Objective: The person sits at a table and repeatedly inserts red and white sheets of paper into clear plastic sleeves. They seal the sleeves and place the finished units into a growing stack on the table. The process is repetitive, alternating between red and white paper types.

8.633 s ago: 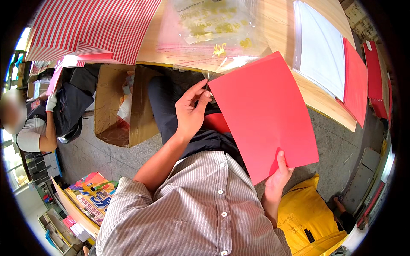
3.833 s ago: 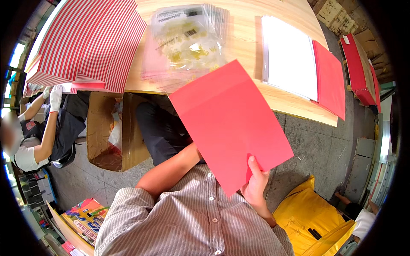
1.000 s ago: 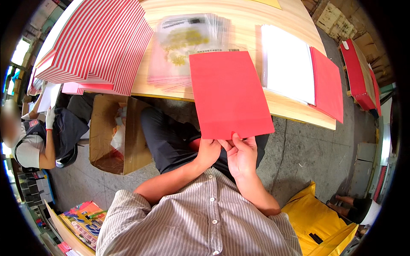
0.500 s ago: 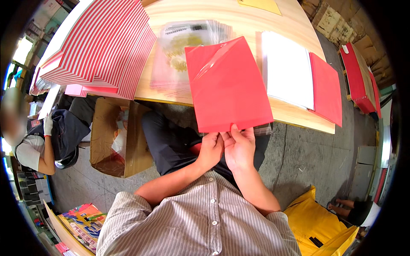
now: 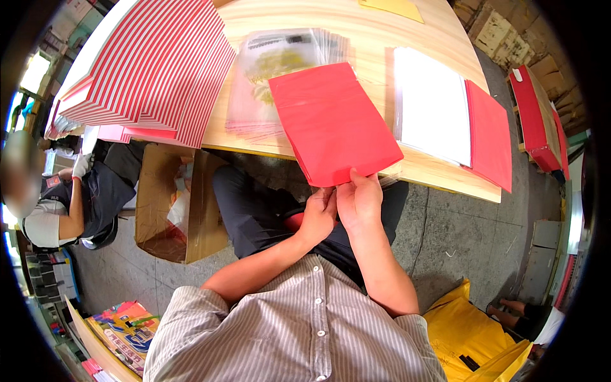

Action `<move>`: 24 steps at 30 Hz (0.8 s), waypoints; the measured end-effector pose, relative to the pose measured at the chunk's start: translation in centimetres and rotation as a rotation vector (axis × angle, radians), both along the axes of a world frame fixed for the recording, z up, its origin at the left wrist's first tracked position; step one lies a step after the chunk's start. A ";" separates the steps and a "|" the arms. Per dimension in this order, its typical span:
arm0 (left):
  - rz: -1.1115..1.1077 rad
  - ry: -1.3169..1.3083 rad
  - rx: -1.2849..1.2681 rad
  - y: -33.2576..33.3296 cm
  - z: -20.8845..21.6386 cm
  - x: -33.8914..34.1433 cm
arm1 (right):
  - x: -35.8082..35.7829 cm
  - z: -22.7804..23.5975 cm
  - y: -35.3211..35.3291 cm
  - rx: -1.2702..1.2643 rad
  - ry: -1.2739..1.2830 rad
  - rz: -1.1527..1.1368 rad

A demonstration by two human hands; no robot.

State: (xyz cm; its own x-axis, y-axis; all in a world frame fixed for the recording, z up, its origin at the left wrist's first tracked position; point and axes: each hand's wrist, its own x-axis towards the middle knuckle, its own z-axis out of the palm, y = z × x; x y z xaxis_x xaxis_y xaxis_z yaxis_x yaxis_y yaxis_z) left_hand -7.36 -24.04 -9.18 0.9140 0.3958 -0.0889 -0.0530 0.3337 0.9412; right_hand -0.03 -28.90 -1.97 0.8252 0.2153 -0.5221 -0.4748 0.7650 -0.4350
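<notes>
Both hands hold a flat red booklet (image 5: 337,127) by its near edge, tilted over the front edge of the table. Clear film shines at its borders, seemingly a plastic sleeve around it. My right hand (image 5: 361,202) has its thumb on top of the red cover and its fingers underneath. Just beside it, my left hand (image 5: 318,216) is closed at the near edge, its fingertips partly hidden under the booklet. Behind the booklet lies a fanned pile of clear plastic sleeves (image 5: 254,118) with a yellowish print.
A tall stack of red-and-white booklets (image 5: 153,70) stands left on the wooden table (image 5: 375,32). White sheets (image 5: 433,108) and red covers (image 5: 490,134) lie right. Below are a cardboard box (image 5: 149,223) and a yellow bag (image 5: 468,337). A gloved co-worker (image 5: 63,204) sits left.
The booklet has come down a little toward me, its far edge lower and its surface flattened out. My hands have shifted slightly with it and keep their grip. The co-worker's hand has moved.
</notes>
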 end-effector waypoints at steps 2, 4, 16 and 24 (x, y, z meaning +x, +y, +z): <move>0.001 -0.008 -0.022 -0.1 0.6 0.0 | -0.2 0.0 0.1 0.004 -0.046 -0.017; -0.003 -0.016 0.002 -0.1 0.8 -0.2 | -0.4 0.0 0.1 0.001 -0.083 -0.021; -0.009 0.016 0.056 0.3 -0.7 0.2 | 0.9 -0.4 1.1 0.011 -0.012 -0.022; -0.053 -0.002 0.056 0.9 -0.6 0.9 | 0.7 -0.2 -0.5 0.056 0.019 0.061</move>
